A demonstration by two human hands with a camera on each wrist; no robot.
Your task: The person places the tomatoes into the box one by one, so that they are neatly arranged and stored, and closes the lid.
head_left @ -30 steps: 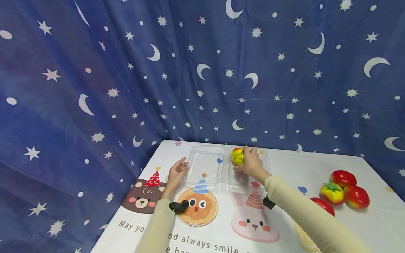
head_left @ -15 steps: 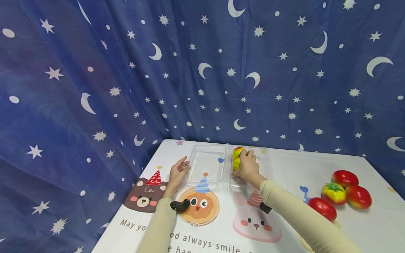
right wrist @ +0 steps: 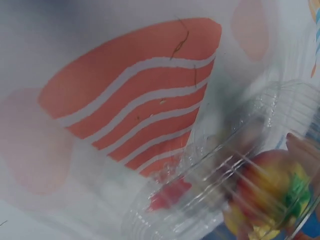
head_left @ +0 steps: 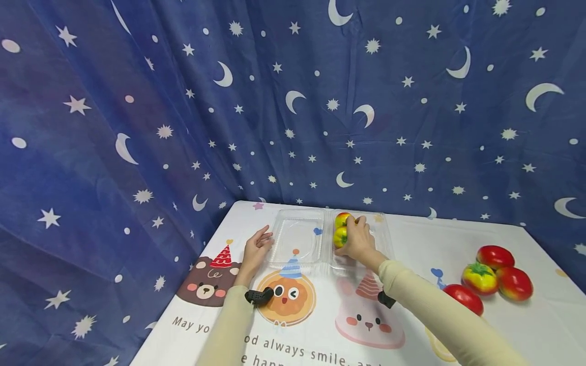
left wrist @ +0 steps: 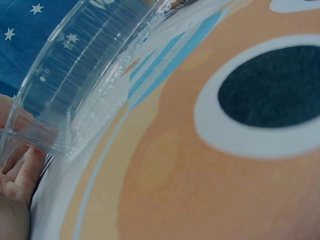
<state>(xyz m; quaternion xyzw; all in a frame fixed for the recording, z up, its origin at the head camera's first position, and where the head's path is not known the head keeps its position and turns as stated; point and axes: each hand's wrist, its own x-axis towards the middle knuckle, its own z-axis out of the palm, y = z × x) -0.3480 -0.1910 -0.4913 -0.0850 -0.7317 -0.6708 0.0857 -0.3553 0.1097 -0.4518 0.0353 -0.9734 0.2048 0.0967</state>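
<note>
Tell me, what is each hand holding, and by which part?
The right hand holds a yellow-red tomato by its side, inside the clear box. The left hand holds nothing; its straight fingers touch the box's left edge.

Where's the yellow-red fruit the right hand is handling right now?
In the head view the fruit sits in the right half of the clear clamshell box, under the right hand, just before a second fruit.

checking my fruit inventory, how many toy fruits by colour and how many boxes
yellow-red fruit in the clear box: 2
red fruit on the table: 3
yellow-green fruit: 1
clear box: 1
total: 7
</note>
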